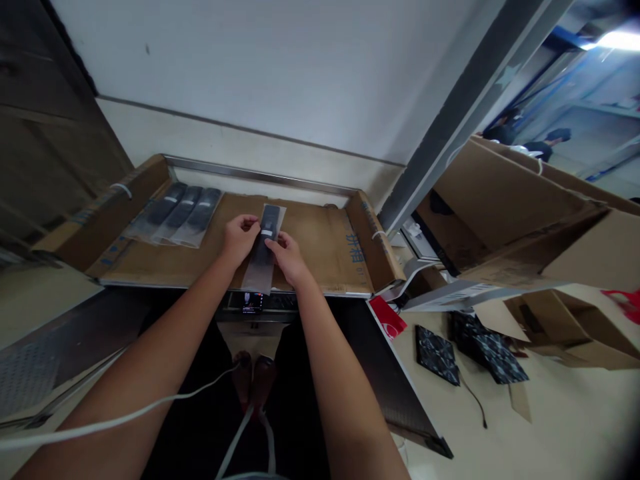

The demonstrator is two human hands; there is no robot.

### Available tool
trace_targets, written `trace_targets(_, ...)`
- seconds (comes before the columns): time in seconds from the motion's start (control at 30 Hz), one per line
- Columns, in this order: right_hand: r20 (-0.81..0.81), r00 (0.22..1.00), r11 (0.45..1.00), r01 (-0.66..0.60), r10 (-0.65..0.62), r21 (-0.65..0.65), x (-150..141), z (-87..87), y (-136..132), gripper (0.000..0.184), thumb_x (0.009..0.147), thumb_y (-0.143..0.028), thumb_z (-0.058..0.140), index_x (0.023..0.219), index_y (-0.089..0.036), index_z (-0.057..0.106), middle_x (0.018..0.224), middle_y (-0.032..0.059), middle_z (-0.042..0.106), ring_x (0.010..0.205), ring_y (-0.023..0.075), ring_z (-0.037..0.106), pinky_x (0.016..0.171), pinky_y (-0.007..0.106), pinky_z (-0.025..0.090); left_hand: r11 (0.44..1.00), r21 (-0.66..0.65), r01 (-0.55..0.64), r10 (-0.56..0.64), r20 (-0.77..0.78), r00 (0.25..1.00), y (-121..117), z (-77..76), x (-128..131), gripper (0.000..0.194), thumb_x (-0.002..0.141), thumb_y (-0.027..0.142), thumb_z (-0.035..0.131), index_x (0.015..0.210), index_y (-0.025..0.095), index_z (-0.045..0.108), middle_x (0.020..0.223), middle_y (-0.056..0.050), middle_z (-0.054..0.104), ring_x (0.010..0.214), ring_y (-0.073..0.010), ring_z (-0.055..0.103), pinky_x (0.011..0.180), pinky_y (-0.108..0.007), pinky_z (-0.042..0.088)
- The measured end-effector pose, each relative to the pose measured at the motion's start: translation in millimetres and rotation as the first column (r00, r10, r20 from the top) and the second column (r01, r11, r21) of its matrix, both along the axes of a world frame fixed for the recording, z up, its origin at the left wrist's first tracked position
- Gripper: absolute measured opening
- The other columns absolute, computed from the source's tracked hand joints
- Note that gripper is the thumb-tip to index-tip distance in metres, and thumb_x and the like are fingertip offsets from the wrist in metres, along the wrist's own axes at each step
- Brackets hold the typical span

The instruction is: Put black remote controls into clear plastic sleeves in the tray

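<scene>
A long dark item in a translucent plastic bag, with a small white label, lies lengthwise before me on the cardboard-lined tray. At its left edge my left hand pinches the bag with thumb and fingers. My right hand grips it from the right, thumb on the dark item just below the label. The bag's loose end hangs toward the tray's front edge. To the left, several similar bagged dark items lie side by side, slightly overlapping.
Folded cardboard walls edge the tray at both sides. A phone with a lit screen sits under the front edge. Large open cartons stand at right. Dark patterned pieces lie on the floor. People are in the far background.
</scene>
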State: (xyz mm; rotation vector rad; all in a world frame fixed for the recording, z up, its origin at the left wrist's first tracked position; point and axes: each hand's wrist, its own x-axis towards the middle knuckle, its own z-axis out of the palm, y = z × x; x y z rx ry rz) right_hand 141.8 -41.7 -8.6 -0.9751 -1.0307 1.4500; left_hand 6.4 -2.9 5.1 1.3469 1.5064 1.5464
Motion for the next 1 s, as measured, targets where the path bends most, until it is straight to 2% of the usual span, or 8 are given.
trace_targets(0.13,-0.029,1.000,1.000,0.003,-0.004,-0.024,0.5,1.2,-0.3,0.028,0.079,-0.037,0.074,0.101,-0.023,0.066,0.090,-0.0010,0.069,0.076,0.0134,0.063,0.068,0.025,0.050,1.000,0.030,0.000,0.002,-0.058,0.998,1.7,-3.6,1.6,0.012,0.074,0.015,0.061,0.086,0.017,0.065,0.086,-0.005,0.070,0.079,-0.0188,0.066,0.078,-0.031,0.052)
trace_targets(0.3,-0.028,1.000,1.000,0.006,-0.006,-0.005,0.9,-0.2,1.1,0.028,0.077,-0.032,0.075,0.100,-0.021,0.065,0.093,0.0006,0.071,0.083,0.0151,0.065,0.078,0.028,0.053,0.997,0.074,-0.015,0.028,-0.188,0.982,0.4,-6.9,2.3,0.011,0.076,0.015,0.059,0.087,0.019,0.059,0.084,-0.003,0.066,0.078,-0.0185,0.063,0.078,-0.032,0.049)
trace_targets(0.4,-0.026,1.000,1.000,-0.005,0.005,-0.014,1.6,-1.0,1.3,0.028,0.078,-0.030,0.075,0.102,-0.022,0.063,0.093,0.0009,0.072,0.083,0.0161,0.066,0.079,0.030,0.054,0.997,0.078,-0.009,0.028,-0.248,0.968,-1.1,-6.6,2.8,0.013,0.077,0.014,0.057,0.088,0.020,0.057,0.085,-0.002,0.064,0.079,-0.0187,0.062,0.078,-0.032,0.048)
trace_targets(0.53,-0.050,0.999,1.000,-0.006,0.006,-0.004,2.6,-1.8,1.2,0.030,0.078,-0.030,0.075,0.103,-0.022,0.062,0.092,0.0002,0.072,0.083,0.0156,0.067,0.082,0.030,0.055,0.997,0.070,-0.018,0.034,-0.237,0.971,-0.9,-5.2,4.1,0.010,0.080,0.018,0.056,0.089,0.019,0.058,0.086,-0.004,0.066,0.080,-0.0193,0.063,0.077,-0.032,0.048)
trace_targets(0.67,-0.043,0.997,0.998,0.064,-0.064,0.001,1.5,-2.0,2.2,0.028,0.080,-0.028,0.073,0.104,-0.022,0.061,0.091,-0.0006,0.072,0.083,0.0148,0.067,0.082,0.029,0.054,0.998,0.035,0.061,-0.052,-0.204,0.978,-0.5,-4.4,3.4,0.013,0.083,0.031,0.060,0.083,0.018,0.063,0.080,-0.005,0.068,0.075,-0.0196,0.063,0.072,-0.031,0.048)
trace_targets(0.83,-0.034,0.986,0.986,0.162,-0.161,0.047,-0.7,-1.2,3.5,0.026,0.082,-0.024,0.070,0.105,-0.024,0.060,0.096,0.0001,0.072,0.090,0.0154,0.067,0.085,0.030,0.054,0.990,0.013,0.143,-0.138,-0.186,0.973,-1.3,-7.1,0.9,0.020,0.082,0.037,0.062,0.078,0.018,0.067,0.073,-0.003,0.067,0.069,-0.0180,0.060,0.067,-0.029,0.046)
trace_targets(1.0,-0.035,0.985,0.984,0.170,-0.169,0.048,0.0,-1.8,3.2,0.031,0.081,-0.029,0.072,0.108,-0.024,0.058,0.095,0.0005,0.072,0.088,0.0161,0.068,0.083,0.031,0.055,0.985,0.032,0.168,-0.153,-0.273,0.950,-3.2,-7.4,1.4,0.018,0.084,0.032,0.058,0.077,0.018,0.068,0.072,-0.002,0.066,0.066,-0.0176,0.058,0.064,-0.029,0.043)
